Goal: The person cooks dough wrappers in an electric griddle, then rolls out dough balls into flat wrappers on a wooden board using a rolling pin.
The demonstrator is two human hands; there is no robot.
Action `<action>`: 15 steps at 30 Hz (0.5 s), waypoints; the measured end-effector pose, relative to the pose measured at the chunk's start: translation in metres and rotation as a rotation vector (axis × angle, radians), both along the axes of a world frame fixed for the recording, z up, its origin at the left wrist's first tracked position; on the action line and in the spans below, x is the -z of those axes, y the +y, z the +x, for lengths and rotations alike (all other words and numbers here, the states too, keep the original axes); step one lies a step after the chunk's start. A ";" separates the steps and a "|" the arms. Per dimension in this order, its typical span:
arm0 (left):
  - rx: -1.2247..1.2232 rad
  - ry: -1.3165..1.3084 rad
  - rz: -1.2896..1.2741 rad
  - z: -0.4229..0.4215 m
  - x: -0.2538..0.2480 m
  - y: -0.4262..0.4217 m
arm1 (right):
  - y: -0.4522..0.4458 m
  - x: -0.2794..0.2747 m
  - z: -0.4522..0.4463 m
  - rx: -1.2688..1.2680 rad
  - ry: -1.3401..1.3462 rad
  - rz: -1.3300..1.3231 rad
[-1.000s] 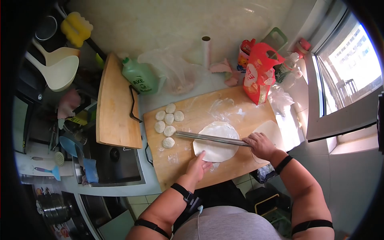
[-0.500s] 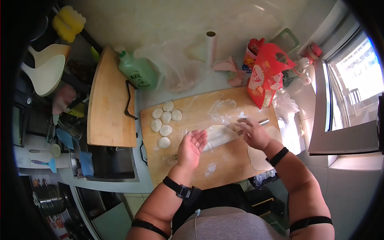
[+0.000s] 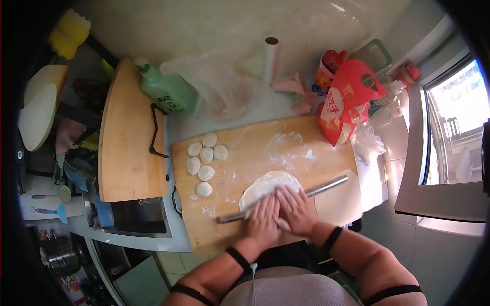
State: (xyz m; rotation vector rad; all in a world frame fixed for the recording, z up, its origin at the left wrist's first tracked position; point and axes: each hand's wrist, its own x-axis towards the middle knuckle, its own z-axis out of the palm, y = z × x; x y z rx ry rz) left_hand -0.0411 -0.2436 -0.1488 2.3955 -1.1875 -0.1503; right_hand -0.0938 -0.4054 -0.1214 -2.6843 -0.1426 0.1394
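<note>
A metal rolling pin (image 3: 328,186) lies slantwise across a round sheet of dough (image 3: 268,184) on the wooden board (image 3: 245,140). Both hands rest flat on the middle of the pin, side by side and nearly touching. My left hand (image 3: 264,219) has its fingers stretched over the pin, and my right hand (image 3: 297,208) lies just to its right, fingers extended too. Another flat dough sheet (image 3: 338,201) is at the board's right edge. Several small dough rounds (image 3: 205,173) sit at the board's left side.
A second board (image 3: 133,137) stands left, beside the sink (image 3: 138,219). Along the wall are a green bottle (image 3: 166,92), a clear plastic bag (image 3: 224,92), an upright roll (image 3: 270,61) and a red bag (image 3: 344,104). A window (image 3: 454,127) is at right.
Both hands have come down and together onto the pin; the right hand earlier gripped its right end. The dough, wrapped around the pin half a second ago, now lies spread out. The view has shifted slightly.
</note>
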 end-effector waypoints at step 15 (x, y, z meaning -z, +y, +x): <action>0.112 -0.022 0.131 0.041 -0.013 -0.002 | -0.009 0.012 0.029 -0.033 -0.095 -0.188</action>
